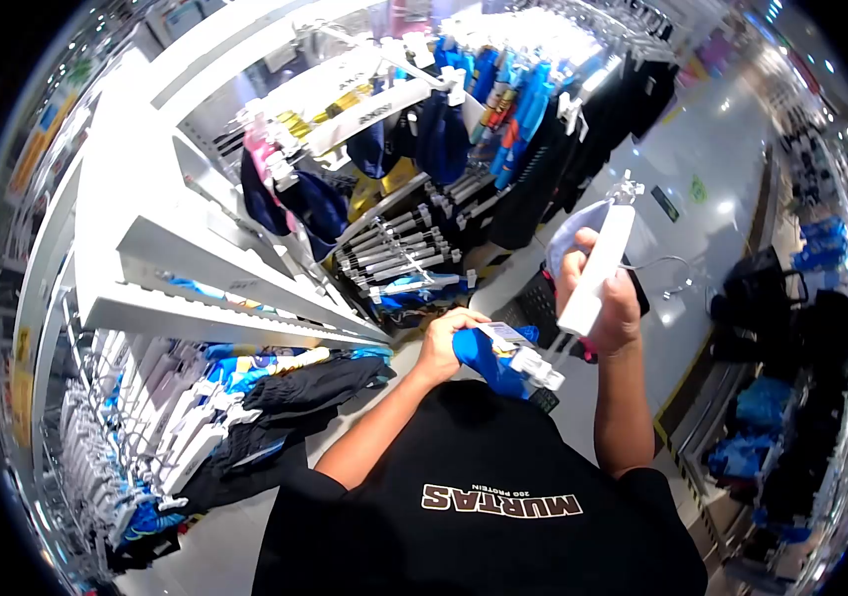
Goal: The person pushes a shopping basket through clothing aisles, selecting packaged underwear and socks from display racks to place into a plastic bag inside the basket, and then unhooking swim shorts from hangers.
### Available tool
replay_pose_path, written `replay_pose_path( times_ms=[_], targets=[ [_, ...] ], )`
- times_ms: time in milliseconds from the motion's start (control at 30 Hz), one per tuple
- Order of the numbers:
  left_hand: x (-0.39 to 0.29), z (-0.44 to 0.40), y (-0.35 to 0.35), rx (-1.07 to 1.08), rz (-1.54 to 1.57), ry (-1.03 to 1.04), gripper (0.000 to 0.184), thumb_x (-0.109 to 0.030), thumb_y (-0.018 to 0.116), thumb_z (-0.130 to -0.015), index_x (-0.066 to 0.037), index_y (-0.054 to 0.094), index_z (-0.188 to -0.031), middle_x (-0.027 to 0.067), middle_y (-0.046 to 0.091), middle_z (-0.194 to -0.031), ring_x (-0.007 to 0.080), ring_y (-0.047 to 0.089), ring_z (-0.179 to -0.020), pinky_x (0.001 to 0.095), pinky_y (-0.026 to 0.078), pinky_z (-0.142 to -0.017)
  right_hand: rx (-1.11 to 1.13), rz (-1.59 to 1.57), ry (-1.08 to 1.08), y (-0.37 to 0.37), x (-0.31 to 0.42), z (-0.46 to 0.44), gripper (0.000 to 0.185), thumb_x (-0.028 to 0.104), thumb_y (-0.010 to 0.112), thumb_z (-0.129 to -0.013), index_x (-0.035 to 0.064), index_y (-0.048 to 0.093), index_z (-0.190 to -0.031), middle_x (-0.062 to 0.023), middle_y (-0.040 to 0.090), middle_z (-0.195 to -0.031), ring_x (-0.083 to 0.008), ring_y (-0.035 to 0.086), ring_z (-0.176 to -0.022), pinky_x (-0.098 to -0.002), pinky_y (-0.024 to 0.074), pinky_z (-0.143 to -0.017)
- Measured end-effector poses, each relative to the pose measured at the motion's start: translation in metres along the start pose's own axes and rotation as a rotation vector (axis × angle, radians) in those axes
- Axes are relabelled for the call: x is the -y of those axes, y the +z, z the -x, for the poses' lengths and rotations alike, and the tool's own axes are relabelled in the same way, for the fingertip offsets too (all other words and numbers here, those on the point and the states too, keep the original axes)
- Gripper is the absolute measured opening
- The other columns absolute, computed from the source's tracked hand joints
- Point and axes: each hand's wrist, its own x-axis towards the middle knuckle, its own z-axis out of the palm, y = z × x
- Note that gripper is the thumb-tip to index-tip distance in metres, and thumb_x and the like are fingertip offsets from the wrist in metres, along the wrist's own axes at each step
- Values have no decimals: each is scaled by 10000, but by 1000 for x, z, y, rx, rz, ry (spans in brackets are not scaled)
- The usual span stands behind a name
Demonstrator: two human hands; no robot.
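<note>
My left hand (452,345) is closed on a small bundled blue garment (487,363) in front of my chest. A white tag (505,334) lies on the fabric, and a white plastic clip piece (540,371) sticks out at its right end. Higher and to the right, my right hand (598,303) grips a long white bar-shaped hanger (601,268), tilted, with a clip at its upper end. Pale lavender fabric (578,223) shows behind that hanger; whether the hand holds it too, I cannot tell.
Ahead stands a rack with blue swimwear (441,139) on hangers. White shelf panels (225,288) jut out at left, above a rail of dark garments (315,382). Below my right hand is a dark basket (540,303). More clothing (762,402) hangs across the aisle floor (712,149).
</note>
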Motion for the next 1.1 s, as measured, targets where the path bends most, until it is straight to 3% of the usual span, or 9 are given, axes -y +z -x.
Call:
replay_pose_path(
  times_ms=[100,333,467,500,567,633,700,867,1100],
  targets=[
    [-17,5,-3,-65,-48,-121,145,-33,649,-848,42,708,-958,151,704,-1028,224,664,-967,310,509,-848,43,65,23,16,-16,-36,470,274,754,-875,78,503,-1220,-104,581,-1032,-156,604,-863,-285,512,-723],
    [-4,16,-9,-388,964,-234,111,-79,619,-918,-40,587,-1017,-37,492,-744,57,473,-654,206,375,-583,34,81,124,68,-31,-118,256,297,666,-966,92,576,-1089,-82,624,-973,-118,602,-736,-283,524,-638],
    [-51,15,-16,-499,71,127,487,71,729,-830,-56,527,-1255,27,592,-1108,134,583,-1023,279,517,-855,20,49,132,80,-38,-144,232,262,654,-974,54,603,-1065,-77,664,-921,-144,642,-685,-295,550,-643],
    [-50,16,-18,-501,128,38,562,87,755,-804,-57,512,-1290,34,592,-1168,151,580,-1082,302,513,-919,11,44,121,83,-42,-148,229,256,647,-978,44,604,-1053,-76,665,-893,-159,645,-679,-294,548,-641],
    [-22,20,-30,-460,-102,15,580,-54,744,-880,-57,459,-1385,68,543,-1295,207,527,-1211,342,444,-1028,17,41,147,67,-61,-157,220,271,637,-983,56,598,-958,-65,649,-780,-196,657,-689,-334,549,-647],
    [-4,14,-31,-441,95,-2,457,-71,699,-926,-53,508,-1341,67,580,-1248,195,576,-1140,335,488,-974,-56,43,191,84,-60,-152,231,261,685,-959,103,541,-875,16,503,-660,-126,580,-601,-335,567,-635],
    [17,21,-30,-516,401,-275,263,-182,675,-970,-42,618,-1185,59,675,-1060,166,675,-876,315,570,-759,-57,26,207,81,-63,-155,230,273,697,-950,100,558,-890,28,477,-642,-130,587,-605,-349,572,-636],
    [29,11,-36,-503,369,-537,281,-291,637,-993,-20,671,-1058,89,718,-949,202,695,-792,331,560,-722,2,191,241,57,-68,-139,276,307,643,-987,53,565,-1061,-50,661,-887,-152,675,-687,-305,570,-663],
    [56,18,-28,-321,303,-668,231,-234,619,-999,-10,651,-1045,100,697,-978,164,683,-788,259,556,-674,-343,563,95,-53,-46,-36,217,224,706,-944,40,632,-1033,-17,659,-884,-89,639,-756,-228,518,-672]
  ],
)
